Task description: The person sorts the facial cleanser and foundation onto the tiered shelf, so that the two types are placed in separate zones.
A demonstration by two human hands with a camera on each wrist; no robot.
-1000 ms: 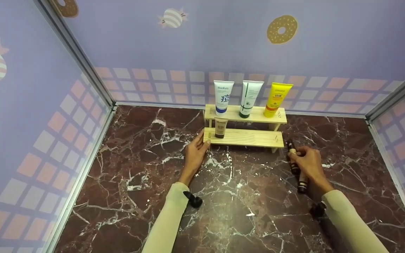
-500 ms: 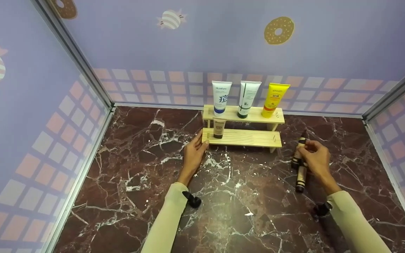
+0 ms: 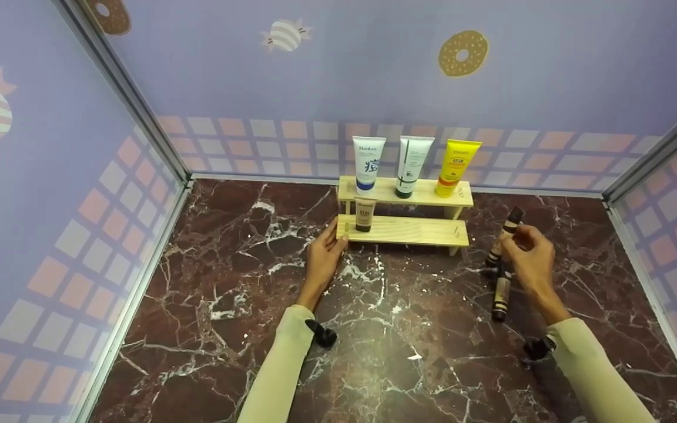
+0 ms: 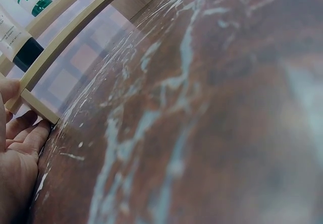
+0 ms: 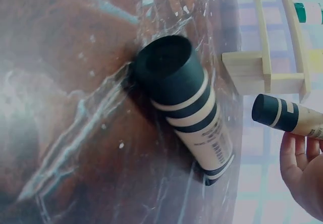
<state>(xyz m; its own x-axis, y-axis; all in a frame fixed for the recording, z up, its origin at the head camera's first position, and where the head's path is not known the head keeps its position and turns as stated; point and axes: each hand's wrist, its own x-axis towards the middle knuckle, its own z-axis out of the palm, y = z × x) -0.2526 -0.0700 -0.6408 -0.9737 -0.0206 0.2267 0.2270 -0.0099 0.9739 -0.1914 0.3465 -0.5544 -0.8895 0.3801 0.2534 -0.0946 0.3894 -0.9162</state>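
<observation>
My left hand (image 3: 323, 258) grips the left end of a two-step wooden shelf (image 3: 418, 230); in the left wrist view, the fingers (image 4: 34, 135) lie against its leg (image 4: 40, 105). One small beige cream tube (image 3: 364, 214) with a dark cap stands on the lower step, at the left. To the right of the shelf, my right hand (image 3: 531, 255) pinches a beige-and-black tube (image 3: 512, 224), tilted and raised off the table in the right wrist view. A similar black-banded tube (image 5: 194, 123) lies on the table just below that hand.
On the upper step stand a white tube with a blue base (image 3: 369, 164), a white tube with a green cap (image 3: 415, 167) and a yellow tube (image 3: 459, 167). A patterned back wall (image 3: 256, 88) rises behind the shelf, with side walls left and right.
My right hand has lifted one beige-and-black tube off the table, moving it slightly right and away. The other tube stays lying there. My left hand keeps its place on the shelf.
</observation>
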